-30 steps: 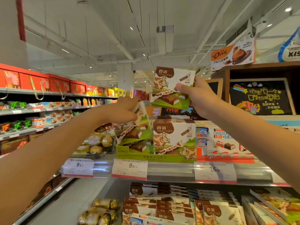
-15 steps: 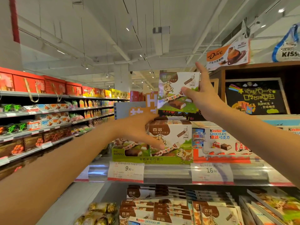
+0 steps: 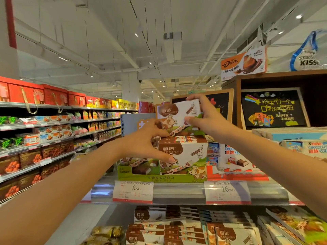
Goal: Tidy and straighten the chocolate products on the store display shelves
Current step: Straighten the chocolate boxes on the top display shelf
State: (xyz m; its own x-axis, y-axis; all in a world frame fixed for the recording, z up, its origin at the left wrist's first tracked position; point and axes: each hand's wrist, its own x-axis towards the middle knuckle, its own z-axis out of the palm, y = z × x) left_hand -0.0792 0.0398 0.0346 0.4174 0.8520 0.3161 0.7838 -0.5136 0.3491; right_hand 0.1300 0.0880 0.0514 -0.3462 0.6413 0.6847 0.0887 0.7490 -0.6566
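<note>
- Left of centre, the left hand (image 3: pixel 150 142) rests against the standing white-and-brown cardboard chocolate boxes (image 3: pixel 183 154) in the green cardboard display tray (image 3: pixel 159 177); its thumb lies across the front box, its fingers reach over the top, steadying the row rather than lifting it.
- At centre, above that row, the loose white-and-brown chocolate box (image 3: pixel 177 117) hangs tilted, apart from the tray.
- Right of centre, the right hand (image 3: pixel 203 115) has its grip closed on that box, thumb in front, fingers along the top edge.
- Step in hand, as I judge it: returning the stray box. Next, it needs squaring upright and lowering into the row on the silver metal shelf (image 3: pixel 177 191).
</note>
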